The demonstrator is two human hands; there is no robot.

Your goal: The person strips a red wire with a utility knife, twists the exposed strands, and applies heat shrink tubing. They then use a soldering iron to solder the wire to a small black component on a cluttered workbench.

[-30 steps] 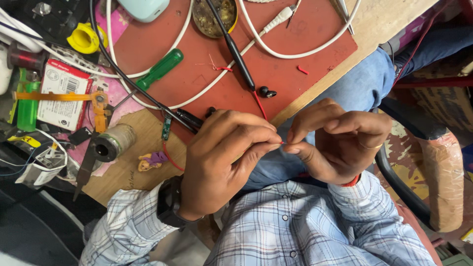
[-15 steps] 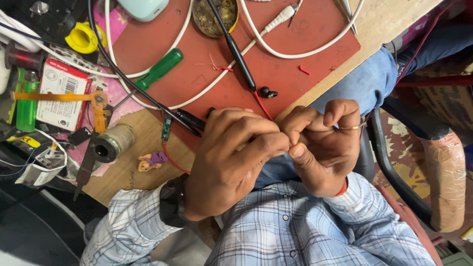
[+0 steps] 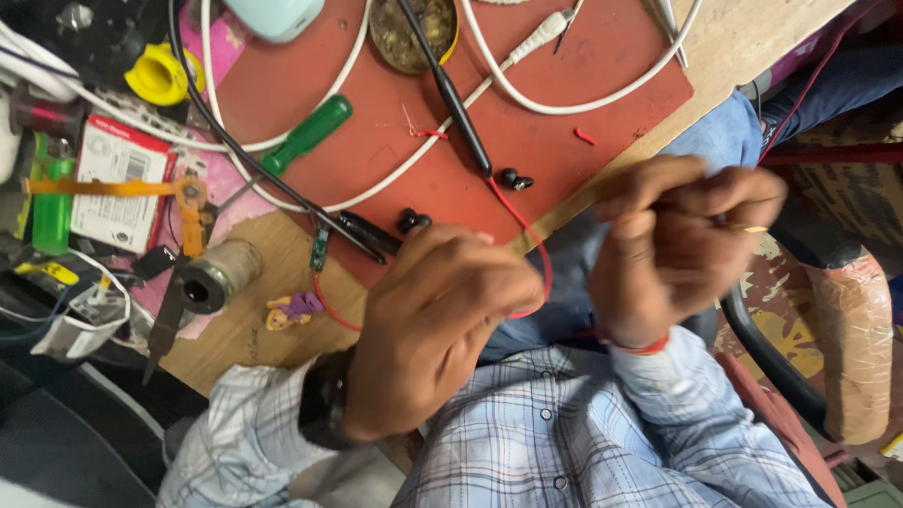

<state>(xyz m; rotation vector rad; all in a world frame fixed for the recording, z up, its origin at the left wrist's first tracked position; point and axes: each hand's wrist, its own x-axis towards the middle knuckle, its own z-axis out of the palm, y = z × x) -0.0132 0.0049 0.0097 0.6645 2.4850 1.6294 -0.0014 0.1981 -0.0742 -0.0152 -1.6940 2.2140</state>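
Head view, person seated at desk (image 3: 282, 310).

Left hand (image 3: 442, 329): below the desk's near edge, over the lap, back of hand toward camera. Fingers curled inward; what they grip is hidden, so hold cannot be told. A thin red wire (image 3: 536, 254) loops from the black stick (image 3: 461, 103) on the red mat (image 3: 564, 141), past the mat's edge, and runs in under this hand's fingers.

Right hand (image 3: 673, 245): raised beside the left, a little apart, blurred. Fingers bunched together near a fist; contents not visible. Red thread at the wrist.

On the mat: two small black earbuds (image 3: 514, 178) beside the stick, white cable (image 3: 527, 56), green screwdriver (image 3: 306, 136). Solder spool (image 3: 212, 279) and a small doll figure (image 3: 292, 309) on bare wood to the left.
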